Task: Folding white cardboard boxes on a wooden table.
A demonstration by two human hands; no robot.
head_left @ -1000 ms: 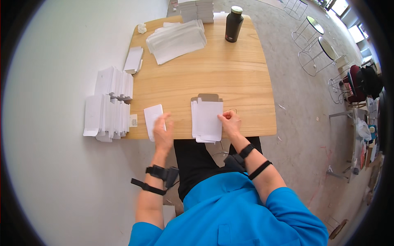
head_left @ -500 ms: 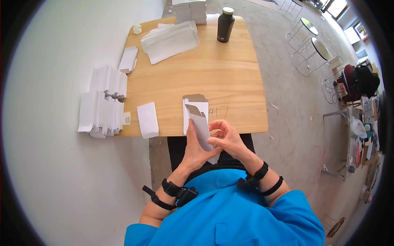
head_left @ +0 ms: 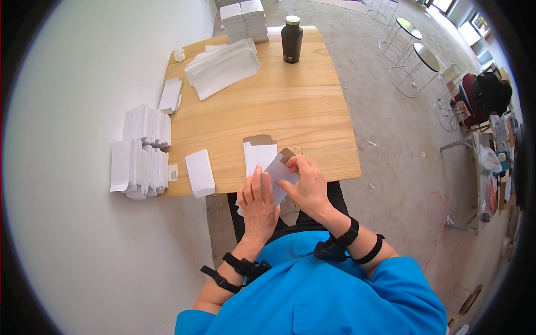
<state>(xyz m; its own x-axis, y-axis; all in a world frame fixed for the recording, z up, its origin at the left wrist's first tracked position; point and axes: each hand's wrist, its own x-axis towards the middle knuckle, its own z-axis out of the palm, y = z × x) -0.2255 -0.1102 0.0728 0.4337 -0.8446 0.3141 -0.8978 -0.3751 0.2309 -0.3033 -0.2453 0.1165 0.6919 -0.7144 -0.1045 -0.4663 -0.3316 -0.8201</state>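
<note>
1 carton slants — left hand, right hand holding.

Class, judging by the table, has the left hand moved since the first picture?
Yes: against the table, the left hand is now farther right.

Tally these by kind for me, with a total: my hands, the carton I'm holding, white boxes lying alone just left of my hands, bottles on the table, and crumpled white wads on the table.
Hands: 2, left hand and right hand
Held white carton: 1
Lone white box: 1
Dark bottle: 1
Crumpled white wad: 1
Total: 6
</note>
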